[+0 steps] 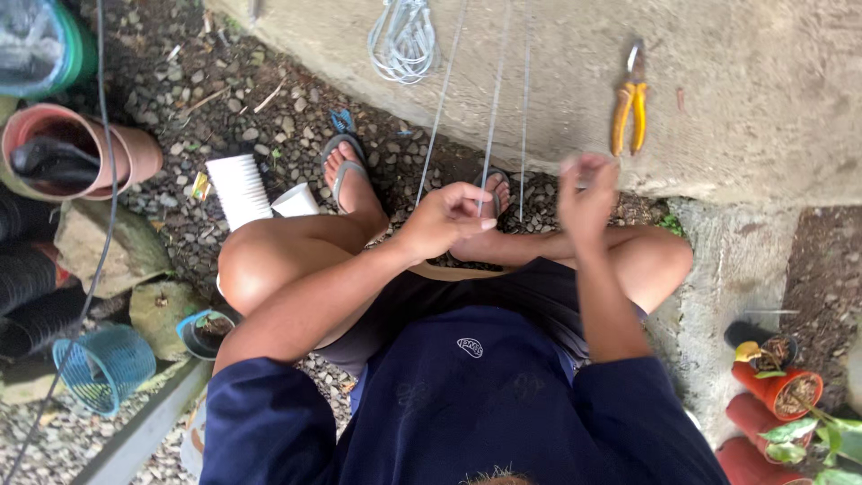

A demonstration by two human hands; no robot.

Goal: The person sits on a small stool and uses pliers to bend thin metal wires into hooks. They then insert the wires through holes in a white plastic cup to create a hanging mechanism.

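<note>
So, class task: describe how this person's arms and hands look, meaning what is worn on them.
Both hands are bare: the left hand and the right hand show no gloves. The forearms are uncovered too. Dark navy sleeves cover only the upper arms. The right hand is blurred, so small details cannot be told.

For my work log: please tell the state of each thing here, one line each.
Left hand: pinching a wire.
Right hand: raised, blurred, closed on something.
Pliers: lying shut on the concrete ledge.
Wire coil: lying loose.
White cups: stacked, lying down.
</note>
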